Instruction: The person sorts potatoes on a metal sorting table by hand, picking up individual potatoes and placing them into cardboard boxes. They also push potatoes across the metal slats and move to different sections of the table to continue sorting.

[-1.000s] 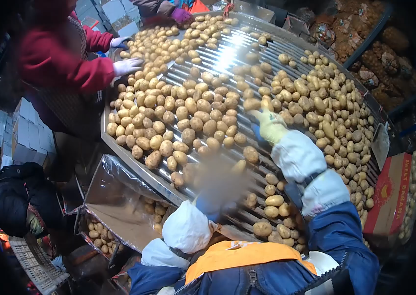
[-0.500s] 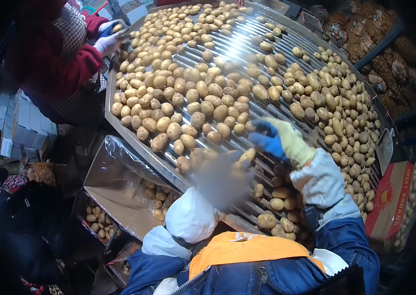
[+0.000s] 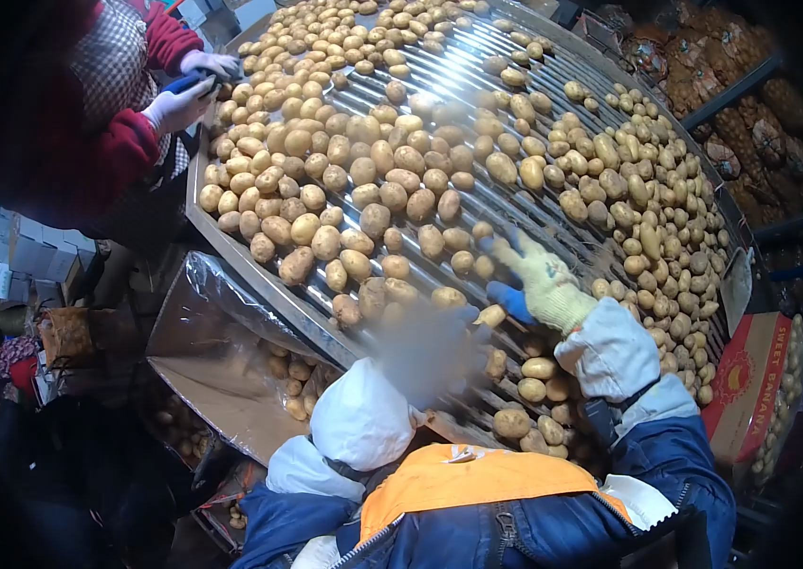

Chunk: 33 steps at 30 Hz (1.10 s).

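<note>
Potatoes (image 3: 401,180) lie across a roller table (image 3: 439,76) with metal bars. My right hand (image 3: 542,284), in a pale yellow and blue glove, is over the rollers with its fingers spread, beside a small potato (image 3: 491,316). Nothing shows in its grasp. My left arm in a white sleeve (image 3: 363,408) reaches to the table's near edge. A grey blur covers my left hand (image 3: 428,351), so its fingers and anything in them are hidden. Several potatoes (image 3: 536,379) lie on the bars between my arms.
A co-worker in a red top (image 3: 88,123) stands at the left, gloved hands (image 3: 191,90) at the table edge around something dark blue. A plastic-lined carton (image 3: 221,365) with potatoes is below the near edge. A red and brown box (image 3: 752,384) stands right, net sacks (image 3: 733,85) behind.
My right hand has turned, its fingers now spread upward and left. The co-worker's hands have come lower. The whole view has shifted slightly, and some potatoes have changed position.
</note>
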Motion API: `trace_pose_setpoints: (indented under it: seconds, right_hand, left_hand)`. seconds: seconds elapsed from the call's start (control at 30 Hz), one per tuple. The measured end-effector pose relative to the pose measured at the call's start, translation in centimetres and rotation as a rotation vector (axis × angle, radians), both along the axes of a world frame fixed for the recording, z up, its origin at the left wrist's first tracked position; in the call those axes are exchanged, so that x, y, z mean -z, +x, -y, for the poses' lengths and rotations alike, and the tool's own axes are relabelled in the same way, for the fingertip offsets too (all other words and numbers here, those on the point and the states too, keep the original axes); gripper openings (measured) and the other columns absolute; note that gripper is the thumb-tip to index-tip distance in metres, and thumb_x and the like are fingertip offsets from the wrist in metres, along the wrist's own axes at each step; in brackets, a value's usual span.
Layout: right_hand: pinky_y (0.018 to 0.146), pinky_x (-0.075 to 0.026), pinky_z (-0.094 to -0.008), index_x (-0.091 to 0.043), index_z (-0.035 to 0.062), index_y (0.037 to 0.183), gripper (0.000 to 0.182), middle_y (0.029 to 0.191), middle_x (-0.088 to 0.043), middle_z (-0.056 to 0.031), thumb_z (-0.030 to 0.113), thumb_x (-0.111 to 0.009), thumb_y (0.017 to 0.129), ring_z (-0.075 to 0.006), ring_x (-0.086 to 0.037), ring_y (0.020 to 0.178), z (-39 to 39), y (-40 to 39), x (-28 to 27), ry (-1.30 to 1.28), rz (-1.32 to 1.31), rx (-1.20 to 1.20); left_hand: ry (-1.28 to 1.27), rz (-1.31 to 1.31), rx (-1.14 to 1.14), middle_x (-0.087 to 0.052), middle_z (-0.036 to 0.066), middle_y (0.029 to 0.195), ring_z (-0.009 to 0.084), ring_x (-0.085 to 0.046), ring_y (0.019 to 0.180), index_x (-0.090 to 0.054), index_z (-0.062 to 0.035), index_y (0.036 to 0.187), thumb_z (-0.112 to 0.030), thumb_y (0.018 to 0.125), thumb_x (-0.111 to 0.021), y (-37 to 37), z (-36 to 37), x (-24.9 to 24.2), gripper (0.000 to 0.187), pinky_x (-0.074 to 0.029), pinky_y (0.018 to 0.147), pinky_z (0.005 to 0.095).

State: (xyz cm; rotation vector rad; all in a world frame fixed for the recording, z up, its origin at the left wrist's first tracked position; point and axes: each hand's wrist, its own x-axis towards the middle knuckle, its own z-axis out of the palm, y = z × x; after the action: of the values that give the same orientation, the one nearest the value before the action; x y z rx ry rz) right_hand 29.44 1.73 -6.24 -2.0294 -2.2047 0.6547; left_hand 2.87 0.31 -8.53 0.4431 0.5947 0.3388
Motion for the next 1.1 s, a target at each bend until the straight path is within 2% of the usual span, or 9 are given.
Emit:
trace_pose_setpoints:
  seconds: [0.1, 0.2, 0.3, 0.37, 0.57, 0.67, 0.87, 1.03, 1.1]
  right_hand:
    - [0.103, -0.05, -0.0496, -0.052, 0.0182, 0.147, 0.068, 0.144, -0.051, -0.0272, 0.04, -0.077, 0.086, -0.0463, -0.057, 0.126, 1.8, 0.6, 0.8, 0.057, 0.017, 0.119]
    - [0.101, -0.051, -0.0514, -0.053, 0.0156, 0.145, 0.066, 0.138, -0.055, -0.0242, 0.038, -0.076, 0.087, -0.0461, -0.059, 0.122, 1.2, 0.2, 0.4, 0.071, 0.013, 0.145]
    - [0.099, -0.05, -0.0531, -0.056, 0.0148, 0.14, 0.059, 0.13, -0.059, -0.0197, 0.036, -0.075, 0.088, -0.0434, -0.059, 0.119, -2.2, -2.3, -1.1, -0.033, -0.015, 0.118]
    - [0.096, -0.049, -0.0519, -0.058, 0.0161, 0.135, 0.054, 0.125, -0.06, -0.0186, 0.035, -0.075, 0.088, -0.0399, -0.06, 0.117, -3.4, -3.7, 0.1, -0.05, 0.292, -0.035]
    - [0.094, -0.051, -0.0483, -0.066, 0.0146, 0.122, 0.041, 0.119, -0.064, -0.0149, 0.028, -0.078, 0.085, -0.0364, -0.062, 0.113, -3.7, -2.8, 0.6, 0.055, 0.199, -0.023]
    - [0.086, -0.056, -0.0389, -0.072, 0.0112, 0.113, 0.037, 0.108, -0.068, -0.012, 0.014, -0.085, 0.079, -0.0311, -0.069, 0.096, -4.5, -0.4, 2.8, 0.091, -0.171, 0.244]
    - [0.085, -0.057, -0.0416, -0.07, 0.0133, 0.119, 0.035, 0.108, -0.068, -0.0146, 0.01, -0.078, 0.085, -0.0307, -0.071, 0.096, -4.8, -4.8, -1.6, 0.201, -0.195, -0.08]
    - [0.083, -0.056, -0.0483, -0.068, 0.0157, 0.11, 0.018, 0.113, -0.065, -0.0187, 0.018, -0.06, 0.093, -0.0381, -0.069, 0.103, -6.0, -8.7, 1.4, 0.059, 0.232, -0.113]
    - [0.084, -0.056, -0.0485, -0.067, 0.0155, 0.109, 0.017, 0.115, -0.065, -0.0187, 0.018, -0.06, 0.093, -0.0385, -0.069, 0.104, -5.4, -7.5, 2.3, 0.12, 0.13, -0.142]
  left_hand:
    - [-0.015, -0.138, 0.021, -0.054, 0.011, 0.149, 0.0324, -0.054, 0.136, -0.059, -0.0156, 0.139, -0.017, 0.099, -0.059, 0.1, -0.2, -0.2, 0.04, -0.051, 0.103, 0.0498]
    - [-0.27, 0.179, 0.055, -0.058, 0.01, 0.147, 0.0354, -0.054, 0.135, -0.068, -0.0156, 0.127, -0.019, 0.091, -0.067, -0.1, -0.3, 1.0, 0.036, -0.05, 0.105, 0.0517]
    - [0.059, -0.037, 0.041, -0.059, 0.009, 0.146, 0.0371, -0.054, 0.135, -0.066, -0.0149, 0.129, -0.026, 0.086, -0.071, 0.5, 0.2, 0.1, 0.045, -0.05, 0.103, 0.0522]
    - [-0.001, -0.049, 0.051, -0.065, 0.009, 0.124, 0.0217, -0.07, 0.1, -0.056, -0.0113, 0.145, -0.03, 0.101, -0.064, 0.3, -0.2, -1.0, 0.049, -0.054, 0.065, 0.029]
    - [-0.025, 0.015, 0.047, -0.068, 0.008, 0.125, 0.0196, -0.071, 0.099, -0.056, -0.0118, 0.144, -0.029, 0.104, -0.061, 0.1, -0.3, -1.1, 0.044, -0.053, 0.064, 0.027]
    - [-0.018, 0.037, 0.016, -0.067, 0.009, 0.126, 0.0191, -0.071, 0.098, -0.056, -0.0108, 0.143, -0.03, 0.103, -0.062, -0.1, 0.1, -0.8, 0.045, -0.053, 0.063, 0.0273]
    - [-0.165, 0.178, -0.045, -0.066, 0.012, 0.127, 0.0197, -0.071, 0.097, -0.056, -0.0096, 0.143, -0.031, 0.103, -0.064, -0.1, 0.1, 0.0, 0.046, -0.054, 0.064, 0.0284]
    - [-0.211, 0.097, -0.207, -0.065, 0.011, 0.128, 0.0232, -0.07, 0.098, -0.051, -0.0116, 0.146, -0.036, 0.108, -0.052, 0.3, -0.1, -1.4, 0.046, -0.057, 0.065, 0.0315]
    - [-0.309, 0.244, -0.349, -0.062, 0.012, 0.138, 0.0318, -0.07, 0.109, -0.05, -0.0127, 0.146, -0.049, 0.109, -0.046, 0.4, 0.1, 0.0, 0.053, -0.061, 0.076, 0.042]
